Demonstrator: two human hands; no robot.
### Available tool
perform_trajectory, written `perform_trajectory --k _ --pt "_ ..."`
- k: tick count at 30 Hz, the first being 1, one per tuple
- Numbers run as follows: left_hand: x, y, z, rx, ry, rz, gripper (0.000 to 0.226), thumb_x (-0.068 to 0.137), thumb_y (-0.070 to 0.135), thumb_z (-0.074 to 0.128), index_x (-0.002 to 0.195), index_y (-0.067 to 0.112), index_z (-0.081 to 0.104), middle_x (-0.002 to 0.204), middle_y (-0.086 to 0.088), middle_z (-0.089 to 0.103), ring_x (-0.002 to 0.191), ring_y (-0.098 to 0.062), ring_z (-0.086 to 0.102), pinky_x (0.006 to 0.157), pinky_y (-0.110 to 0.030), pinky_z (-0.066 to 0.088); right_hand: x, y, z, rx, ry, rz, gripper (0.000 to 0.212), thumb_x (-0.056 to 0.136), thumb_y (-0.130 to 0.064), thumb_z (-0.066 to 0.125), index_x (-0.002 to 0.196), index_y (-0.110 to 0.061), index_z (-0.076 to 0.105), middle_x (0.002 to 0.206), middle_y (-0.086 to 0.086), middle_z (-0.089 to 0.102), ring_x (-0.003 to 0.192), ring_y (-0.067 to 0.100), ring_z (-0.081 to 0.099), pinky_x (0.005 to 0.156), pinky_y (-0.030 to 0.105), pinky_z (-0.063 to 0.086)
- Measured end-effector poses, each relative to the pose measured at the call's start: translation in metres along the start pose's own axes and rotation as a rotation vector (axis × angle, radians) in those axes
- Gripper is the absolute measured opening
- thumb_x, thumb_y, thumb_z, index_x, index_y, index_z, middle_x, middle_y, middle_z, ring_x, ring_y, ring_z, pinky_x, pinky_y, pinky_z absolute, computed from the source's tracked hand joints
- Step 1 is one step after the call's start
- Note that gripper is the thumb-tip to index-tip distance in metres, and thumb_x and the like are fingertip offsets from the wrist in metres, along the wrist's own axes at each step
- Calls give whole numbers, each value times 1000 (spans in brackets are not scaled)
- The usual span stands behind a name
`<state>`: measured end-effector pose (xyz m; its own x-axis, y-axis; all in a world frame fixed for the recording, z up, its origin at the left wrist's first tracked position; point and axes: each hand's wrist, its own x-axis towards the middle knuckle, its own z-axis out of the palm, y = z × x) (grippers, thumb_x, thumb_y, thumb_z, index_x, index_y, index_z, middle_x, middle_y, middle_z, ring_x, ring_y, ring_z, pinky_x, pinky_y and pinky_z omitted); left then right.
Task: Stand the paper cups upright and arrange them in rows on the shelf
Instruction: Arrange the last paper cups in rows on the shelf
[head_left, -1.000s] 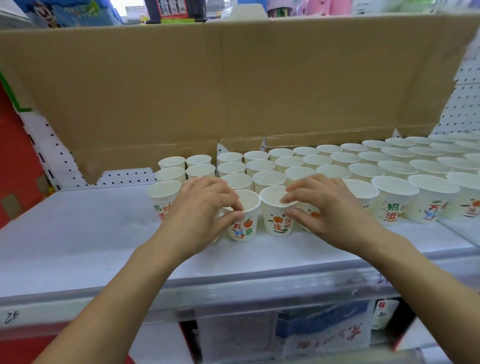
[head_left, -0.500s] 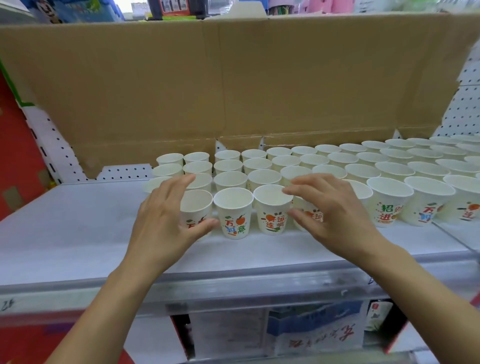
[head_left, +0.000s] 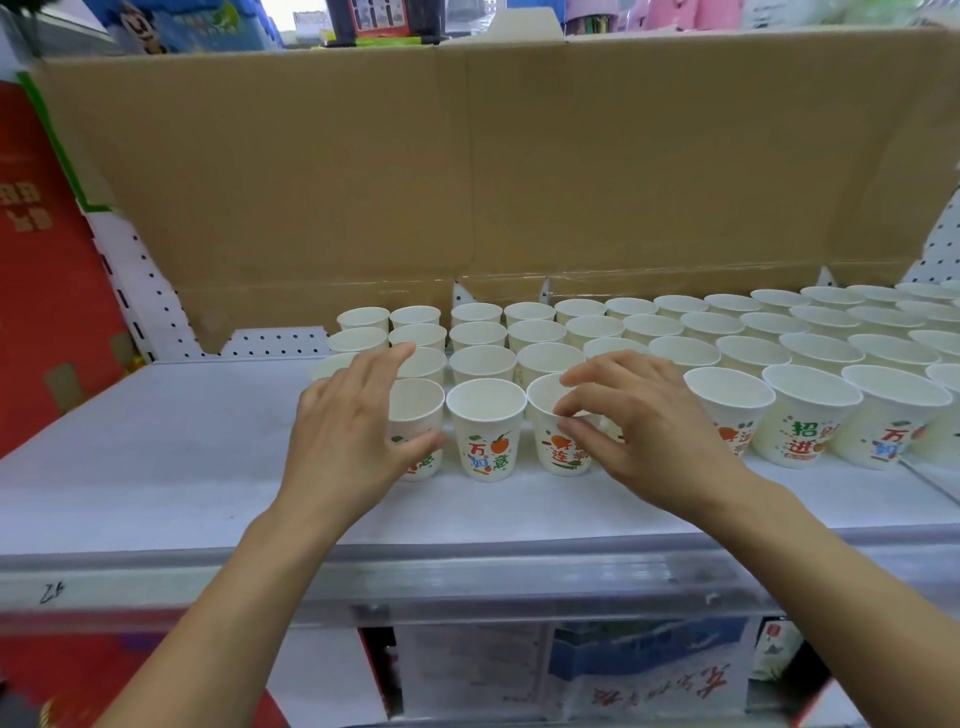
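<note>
Paper cups (head_left: 748, 353) stood in rows before the cardboard box (head_left: 467, 182), front cup (head_left: 485, 431) read 万如意, left hand (head_left: 348, 436) spread flat, thumb touching the end cup (head_left: 415, 408), right hand (head_left: 639, 431) curled, pinching the 连 cup (head_left: 563, 460) at its rim.

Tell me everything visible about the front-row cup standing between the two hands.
The middle cup is white paper, tapered, with a rolled rim, printed with red and blue characters and an orange fruit. It stands upright, mouth up, empty, in the front row on the white shelf. Neither hand touches it: the left hand rests against the left neighbour cup, and the right hand pinches the right neighbour cup at its rim.
</note>
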<state>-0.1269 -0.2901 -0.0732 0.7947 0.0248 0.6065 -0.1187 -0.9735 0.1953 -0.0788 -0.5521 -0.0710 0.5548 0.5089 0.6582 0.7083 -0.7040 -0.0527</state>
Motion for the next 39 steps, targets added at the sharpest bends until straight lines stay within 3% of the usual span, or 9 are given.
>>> perform_trajectory --k 9,14,17,21,24,27,30,33,39 --pt "0 -1 -3 -14 -17 8 87 70 56 74 143 28 34 141 3 48 122 -21 51 102 -43 35 2 1 -3 -2 -53 23 11 86 -35 63 86 -26 70 107 -6 66 108 21 55 91 38 36" --pt "-3 5 -8 -80 12 35 75 80 70 52 142 29 38 142 5 48 128 -17 42 106 -41 30 1 7 -7 40 -4 47 31 86 -52 49 97 -30 69 109 -11 64 111 15 52 92 34 32" --pt "-3 14 -11 -125 34 147 63 82 68 43 134 32 48 137 9 52 127 -15 42 107 -39 28 -2 16 -20 67 80 110 25 89 -44 51 98 -29 69 110 -11 65 109 15 53 89 35 34" --pt "-2 25 -4 -107 14 303 42 81 61 54 106 31 70 112 14 67 122 -15 48 107 -52 31 -16 32 -33 63 108 171 19 89 -32 57 95 -23 71 108 -5 67 107 22 57 89 52 42" --pt "0 30 1 -97 2 289 24 76 40 77 97 30 74 102 6 70 114 -18 55 111 -53 24 -28 40 -40 56 134 204 9 88 -17 66 96 -19 72 107 -4 67 106 23 57 88 52 43" --pt "5 32 -2 -106 -34 230 26 71 29 82 96 30 76 103 -4 69 106 -18 60 113 -52 19 -37 46 -46 37 124 237 12 86 -19 65 97 -19 71 107 -3 68 107 23 58 88 52 44" --pt "5 32 -2 -74 -35 262 33 73 39 80 104 31 73 101 4 71 109 -18 59 113 -55 21 -43 51 -48 39 126 248 14 87 -23 66 100 -20 71 109 -2 68 109 24 57 88 54 45" --pt "5 44 -2 -66 -10 308 44 78 56 62 115 32 65 113 11 67 119 -15 53 113 -55 20 -51 59 -55 25 172 298 19 90 -28 62 107 -21 68 114 -1 66 112 23 54 90 49 43" --pt "15 86 9 -72 -58 402 47 79 54 63 121 33 60 121 11 64 127 -16 46 116 -53 12 -62 75 -69 -5 166 380 25 83 -21 68 108 -21 68 117 0 64 114 24 52 92 54 43"
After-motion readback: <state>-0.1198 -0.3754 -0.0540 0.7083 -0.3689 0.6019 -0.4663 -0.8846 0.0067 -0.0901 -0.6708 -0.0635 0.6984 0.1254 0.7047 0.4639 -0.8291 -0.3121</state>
